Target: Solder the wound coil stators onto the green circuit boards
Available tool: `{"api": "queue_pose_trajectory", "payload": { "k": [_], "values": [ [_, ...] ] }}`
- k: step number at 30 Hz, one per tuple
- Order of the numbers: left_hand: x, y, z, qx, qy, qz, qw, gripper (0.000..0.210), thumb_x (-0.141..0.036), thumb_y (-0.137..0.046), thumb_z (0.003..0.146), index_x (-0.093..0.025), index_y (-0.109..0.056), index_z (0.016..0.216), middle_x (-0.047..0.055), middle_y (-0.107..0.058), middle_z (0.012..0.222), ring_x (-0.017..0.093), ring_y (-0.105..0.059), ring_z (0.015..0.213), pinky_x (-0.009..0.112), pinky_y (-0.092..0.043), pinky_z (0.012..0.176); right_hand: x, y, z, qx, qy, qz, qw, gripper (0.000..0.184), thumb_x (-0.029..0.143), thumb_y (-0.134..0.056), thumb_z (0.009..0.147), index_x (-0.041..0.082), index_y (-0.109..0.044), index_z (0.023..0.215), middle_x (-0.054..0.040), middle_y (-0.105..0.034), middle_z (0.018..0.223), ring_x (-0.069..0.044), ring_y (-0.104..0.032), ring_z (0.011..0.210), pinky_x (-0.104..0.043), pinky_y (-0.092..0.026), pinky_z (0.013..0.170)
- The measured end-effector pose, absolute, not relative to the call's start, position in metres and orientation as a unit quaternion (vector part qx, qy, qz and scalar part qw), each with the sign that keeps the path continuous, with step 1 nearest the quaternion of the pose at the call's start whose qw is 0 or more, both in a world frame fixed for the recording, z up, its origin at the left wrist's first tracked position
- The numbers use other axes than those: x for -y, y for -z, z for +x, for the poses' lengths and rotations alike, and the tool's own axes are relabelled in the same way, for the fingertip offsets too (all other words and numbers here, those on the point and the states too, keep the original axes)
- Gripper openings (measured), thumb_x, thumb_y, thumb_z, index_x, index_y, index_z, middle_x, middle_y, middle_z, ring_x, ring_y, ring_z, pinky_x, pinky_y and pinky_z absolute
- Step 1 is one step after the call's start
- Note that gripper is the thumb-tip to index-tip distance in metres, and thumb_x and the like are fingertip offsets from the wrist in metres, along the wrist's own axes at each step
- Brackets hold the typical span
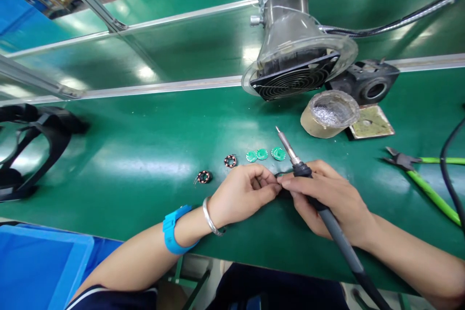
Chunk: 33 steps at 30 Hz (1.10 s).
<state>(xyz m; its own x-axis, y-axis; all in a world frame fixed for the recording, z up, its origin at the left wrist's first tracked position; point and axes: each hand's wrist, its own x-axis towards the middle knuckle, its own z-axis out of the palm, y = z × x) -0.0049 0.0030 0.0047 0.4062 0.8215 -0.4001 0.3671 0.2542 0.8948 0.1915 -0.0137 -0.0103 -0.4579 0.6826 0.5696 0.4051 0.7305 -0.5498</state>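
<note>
In my right hand [329, 198] lies a soldering iron [336, 235], its bare metal tip pointing up and away. The thumb and index finger of that hand meet the fingertips of my left hand [241, 191]. Between them is a small dark piece, mostly hidden, so I cannot tell its kind. My left fingers are curled and pinched together. Just beyond the hands sit several small round green circuit boards [278, 153]. To their left are two copper-wound ring coils, one coil [230, 161] close to the boards and the other coil [204, 177] farther left with loose wire ends.
A fume extractor [296, 77] hangs over the bench [145, 155]. Behind my right hand stand a tub of solder scraps [329, 114], a sponge tray [372, 122] and a dark iron holder [376, 82]. Green-handled cutters [417, 169] lie right; a blue bin [43, 266] is lower left.
</note>
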Motion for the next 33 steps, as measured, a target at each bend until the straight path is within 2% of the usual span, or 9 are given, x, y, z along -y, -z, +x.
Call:
{"api": "queue_pose_trajectory", "payload": {
  "k": [9,12,20,23,26,33],
  "values": [
    [0.0,-0.005,-0.004,-0.512,-0.202,0.627,0.552,0.01,-0.023,-0.056,0.08,-0.015,-0.059,0.075,-0.004,-0.053,0.062,0.005,-0.046,0.049,0.017,-0.037,0.045,0.013,0.011,0.192,0.842,-0.183,-0.312,0.4,0.041,0.0,-0.051,0.081,0.019,-0.051,0.116,-0.0042,-0.071,0.096,-0.013,-0.063,0.078,-0.034,-0.052,0.078],
    [0.002,-0.004,-0.002,-0.514,-0.211,0.632,0.539,0.008,-0.02,-0.055,0.079,-0.015,-0.059,0.075,-0.004,-0.053,0.064,0.005,-0.046,0.049,0.017,-0.037,0.046,0.013,0.011,0.193,0.845,-0.184,-0.308,0.397,0.043,-0.002,-0.052,0.079,0.018,-0.052,0.117,-0.0064,-0.071,0.099,-0.013,-0.063,0.077,-0.035,-0.053,0.08],
    [0.004,-0.002,0.0,-0.519,-0.23,0.64,0.518,0.005,-0.012,-0.056,0.074,-0.015,-0.06,0.072,-0.005,-0.054,0.063,0.004,-0.045,0.052,0.015,-0.036,0.048,0.015,0.007,0.196,0.834,-0.187,-0.321,0.407,0.042,0.0,-0.052,0.083,0.021,-0.054,0.119,-0.0032,-0.071,0.091,-0.012,-0.061,0.069,-0.035,-0.054,0.075],
    [0.002,-0.002,0.001,-0.526,-0.226,0.638,0.515,0.006,-0.011,-0.056,0.072,-0.015,-0.061,0.071,-0.005,-0.055,0.063,0.004,-0.046,0.053,0.015,-0.036,0.049,0.017,0.0,0.201,0.817,-0.187,-0.341,0.425,0.045,0.0,-0.053,0.083,0.019,-0.054,0.123,-0.0025,-0.069,0.086,-0.011,-0.055,0.063,-0.032,-0.051,0.066],
    [0.002,-0.003,0.001,-0.528,-0.22,0.637,0.517,0.006,-0.011,-0.057,0.071,-0.015,-0.061,0.07,-0.004,-0.055,0.062,0.005,-0.046,0.053,0.016,-0.037,0.049,0.021,-0.011,0.206,0.803,-0.187,-0.362,0.434,0.046,0.006,-0.055,0.083,0.017,-0.054,0.127,-0.0051,-0.064,0.082,-0.014,-0.056,0.066,-0.032,-0.048,0.059],
    [0.002,-0.002,0.0,-0.531,-0.218,0.642,0.507,0.006,-0.011,-0.057,0.07,-0.015,-0.062,0.069,-0.004,-0.054,0.061,0.004,-0.045,0.053,0.016,-0.037,0.05,0.037,-0.034,0.215,0.779,-0.262,-0.408,0.398,0.031,0.008,-0.052,0.081,0.017,-0.062,0.109,-0.006,-0.062,0.075,-0.017,-0.059,0.063,-0.031,-0.048,0.051]
  ]
}}
